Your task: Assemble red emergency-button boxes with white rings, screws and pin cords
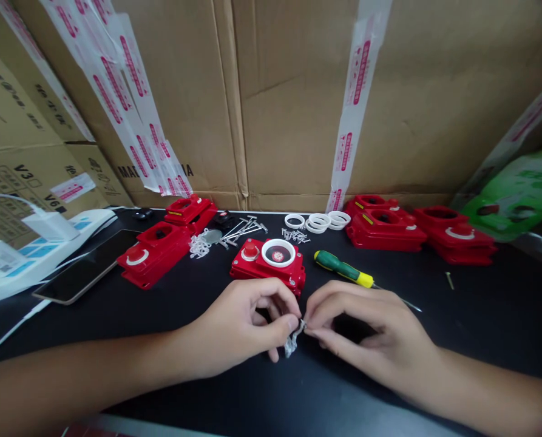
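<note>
A small silvery chain [291, 346] hangs in a short bunch between my two hands, low over the black table. My left hand [247, 325] pinches it between thumb and forefinger. From the other side, my right hand [375, 321] has its thumb and fingertips closed at the chain's upper end; the exact contact there is too small to make out. Just beyond my fingers lies a red alarm-like box [251, 271] with a red knob and a white ring [278, 253] around its dark round window. My left fingers partly cover its near edge.
A green-and-yellow screwdriver [343, 269] lies behind my right hand. Red housings [384, 233] stand right, more [150, 267] left. White rings [317, 223], screws [294, 235], metal T-shaped rods [243, 230] and a chain pile [199, 244] lie behind. A phone [86, 270] and power strip [93, 227] sit left.
</note>
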Motion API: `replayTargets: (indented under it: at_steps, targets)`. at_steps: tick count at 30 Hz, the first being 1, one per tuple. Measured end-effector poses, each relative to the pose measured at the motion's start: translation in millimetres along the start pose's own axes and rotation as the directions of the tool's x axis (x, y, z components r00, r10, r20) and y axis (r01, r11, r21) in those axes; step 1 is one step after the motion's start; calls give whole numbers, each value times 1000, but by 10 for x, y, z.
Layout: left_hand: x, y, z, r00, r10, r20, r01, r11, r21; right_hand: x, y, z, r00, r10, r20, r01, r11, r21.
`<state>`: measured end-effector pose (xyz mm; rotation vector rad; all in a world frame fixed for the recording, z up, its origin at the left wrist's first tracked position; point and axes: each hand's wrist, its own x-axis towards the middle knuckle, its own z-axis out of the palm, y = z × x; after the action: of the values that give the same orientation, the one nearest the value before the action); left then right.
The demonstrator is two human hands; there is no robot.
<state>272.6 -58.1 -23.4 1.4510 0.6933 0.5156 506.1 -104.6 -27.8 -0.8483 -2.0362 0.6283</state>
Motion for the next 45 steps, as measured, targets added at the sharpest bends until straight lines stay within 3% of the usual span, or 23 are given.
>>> replayTargets:
  at_steps: [12, 21, 27, 36, 45]
  targets:
    - [17, 38, -19, 999, -16, 41, 13, 997, 71, 4, 3, 5, 994, 98, 42, -102, 989, 109]
    - [15, 28, -4, 999, 52, 16, -54, 983, 177, -7, 27, 25, 960, 242, 138, -267, 941, 209]
    - [16, -12, -7, 988, 151, 30, -154, 958, 243, -10, 95, 57, 908, 353, 226, -408, 867, 285]
    - [-12, -73, -9, 966, 247, 73, -256, 900, 352, -9, 115, 72, 870, 414, 269, -485, 815, 316]
    - [13, -10, -12, 984, 174, 43, -179, 949, 258, -10, 122, 58, 826, 469, 314, -564, 689, 455]
